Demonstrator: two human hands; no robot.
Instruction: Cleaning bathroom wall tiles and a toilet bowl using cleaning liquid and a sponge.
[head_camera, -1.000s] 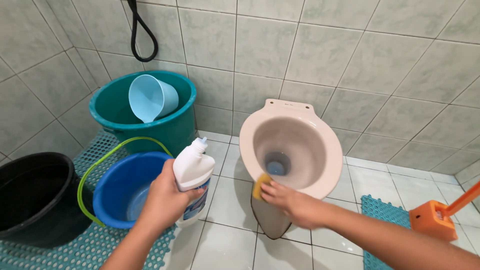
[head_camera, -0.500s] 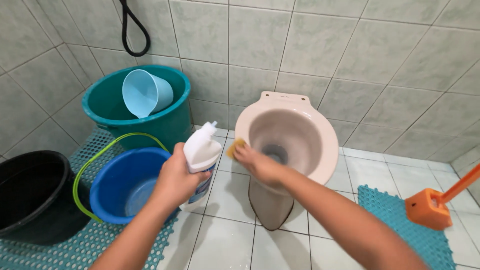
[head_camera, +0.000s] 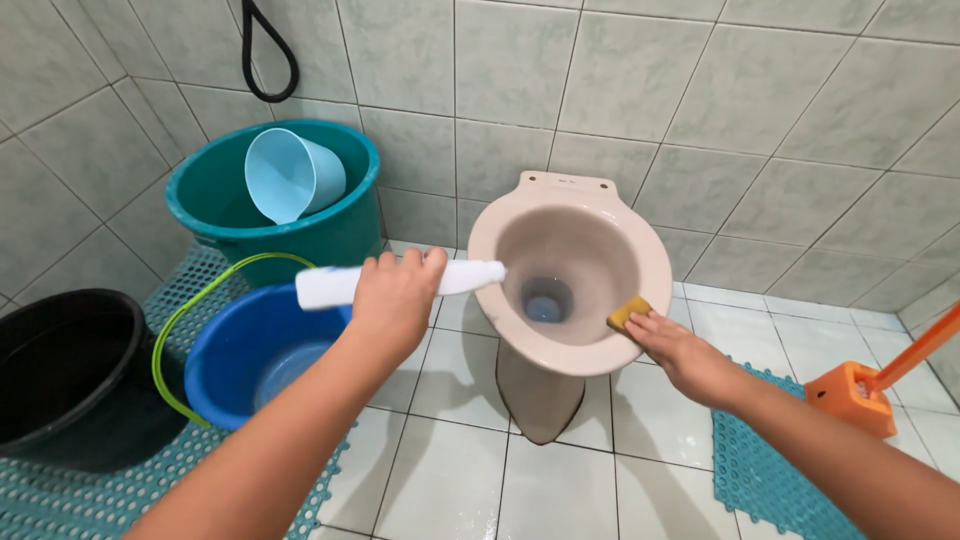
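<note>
A pale pink toilet bowl (head_camera: 640, 250) without a seat stands against the tiled wall, a little water at its bottom. My left hand (head_camera: 392, 300) grips a white cleaner bottle (head_camera: 322, 286), tipped sideways so that its nozzle points at the bowl's left rim. My right hand (head_camera: 678, 350) presses a yellow sponge (head_camera: 628, 312) against the right front part of the rim.
A teal bucket (head_camera: 330, 235) with a light blue scoop (head_camera: 292, 174) stands back left. In front of it are a blue pail (head_camera: 240, 360) with a green handle and a black tub (head_camera: 60, 370). Teal mats lie on the floor. An orange brush head (head_camera: 850, 396) sits at right.
My left hand has tipped the bottle from upright to lying sideways toward the bowl. My right hand has carried the sponge from the left of the rim to its right front.
</note>
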